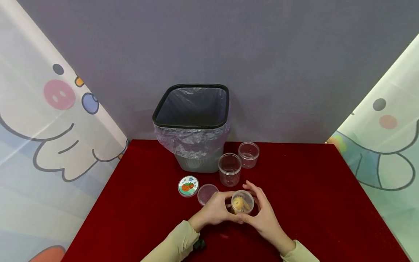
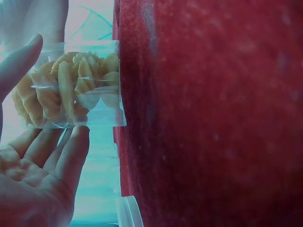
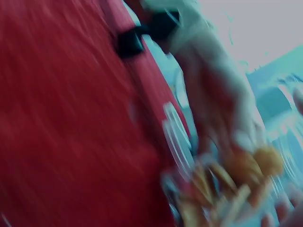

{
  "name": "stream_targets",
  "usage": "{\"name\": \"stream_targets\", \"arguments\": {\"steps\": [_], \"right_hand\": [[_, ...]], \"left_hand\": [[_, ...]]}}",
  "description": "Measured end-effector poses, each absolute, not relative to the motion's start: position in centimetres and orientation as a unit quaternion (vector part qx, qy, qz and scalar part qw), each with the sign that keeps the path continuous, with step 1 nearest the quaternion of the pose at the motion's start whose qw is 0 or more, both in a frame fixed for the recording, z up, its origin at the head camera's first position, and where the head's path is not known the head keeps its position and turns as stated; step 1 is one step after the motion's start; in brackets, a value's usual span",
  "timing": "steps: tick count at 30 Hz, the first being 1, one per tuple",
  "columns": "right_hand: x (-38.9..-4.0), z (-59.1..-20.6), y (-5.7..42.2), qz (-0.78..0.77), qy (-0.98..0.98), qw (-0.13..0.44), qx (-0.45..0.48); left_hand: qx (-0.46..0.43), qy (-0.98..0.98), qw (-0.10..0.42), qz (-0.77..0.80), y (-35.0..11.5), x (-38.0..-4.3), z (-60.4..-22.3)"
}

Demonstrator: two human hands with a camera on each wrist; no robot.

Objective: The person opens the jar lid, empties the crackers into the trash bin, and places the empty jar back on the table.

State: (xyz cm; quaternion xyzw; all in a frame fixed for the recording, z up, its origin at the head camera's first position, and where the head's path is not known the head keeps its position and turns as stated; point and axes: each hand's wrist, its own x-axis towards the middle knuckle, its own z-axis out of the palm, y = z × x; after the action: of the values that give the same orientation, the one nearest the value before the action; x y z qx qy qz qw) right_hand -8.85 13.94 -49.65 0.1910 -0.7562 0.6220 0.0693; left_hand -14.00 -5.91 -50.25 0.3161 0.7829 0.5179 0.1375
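Both of my hands are around a small clear plastic jar (image 1: pixel 242 202) that holds tan-yellow snack pieces (image 2: pixel 71 90). My left hand (image 1: pixel 216 210) grips its left side, thumb across the front and fingers behind. From the right, my right hand (image 1: pixel 264 217) holds it between the thumb at the front and fingers at the far side. In the left wrist view the jar's base sits right at the red cloth (image 2: pixel 213 113). The jar's mouth faces up in the head view, with the pieces showing inside. Motion blurs the right wrist view.
Two clear jars (image 1: pixel 230 171) (image 1: pixel 248 155) stand beyond my hands. To the left lie a round lid with a fruit picture (image 1: pixel 188 186) and a plain clear lid (image 1: pixel 207 193). A black-rimmed bin (image 1: pixel 191 127) with a plastic liner stands at the back, before a grey wall (image 1: pixel 288 72).
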Motion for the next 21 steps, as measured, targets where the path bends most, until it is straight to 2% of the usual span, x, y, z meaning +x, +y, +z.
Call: {"name": "stream_targets", "arguments": {"steps": [8, 15, 21], "right_hand": [[-7.3, -49.9, 11.7, 0.615, -0.767, 0.152, 0.108], [-7.4, -50.0, 11.6, 0.609, -0.77, 0.164, 0.097], [-7.5, -49.9, 11.9, 0.6, -0.782, 0.15, 0.084]], "left_hand": [[0.315, 0.8, 0.118, 0.497, -6.0, -14.0, -50.5], [0.319, 0.802, 0.11, 0.493, -6.0, -13.9, -50.5], [0.316, 0.794, 0.118, 0.505, -6.0, -13.8, -50.3]]}}
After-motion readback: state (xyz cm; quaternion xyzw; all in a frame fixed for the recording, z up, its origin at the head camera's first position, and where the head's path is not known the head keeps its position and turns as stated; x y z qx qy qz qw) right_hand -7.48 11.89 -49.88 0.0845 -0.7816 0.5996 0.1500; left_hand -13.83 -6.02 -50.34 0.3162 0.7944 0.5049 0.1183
